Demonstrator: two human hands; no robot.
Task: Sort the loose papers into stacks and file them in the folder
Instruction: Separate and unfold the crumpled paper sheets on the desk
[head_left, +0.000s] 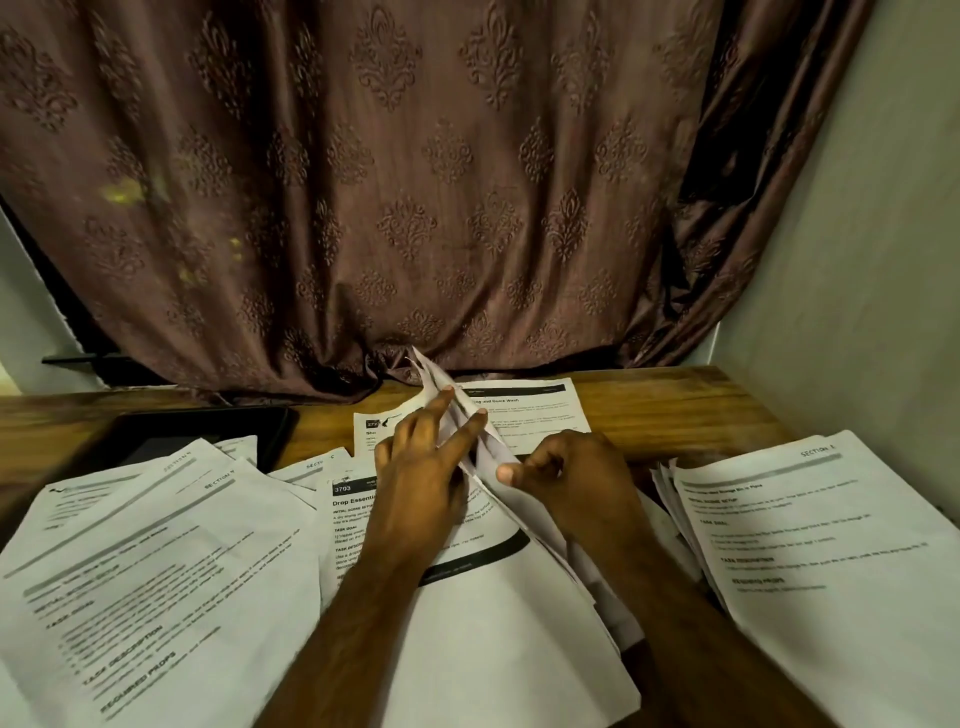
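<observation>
Left hand (421, 467) fingers straight against raised sheets (478, 447); right hand (566, 478) curled, gripping same sheets

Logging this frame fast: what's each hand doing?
Left hand: open, straight fingers pressing the raised sheets.
Right hand: fingers curled round those sheets, holding them.

On the brown wooden desk (675, 410): my two hands, three spreads of white printed papers, one dark flat tablet (192, 436).
</observation>
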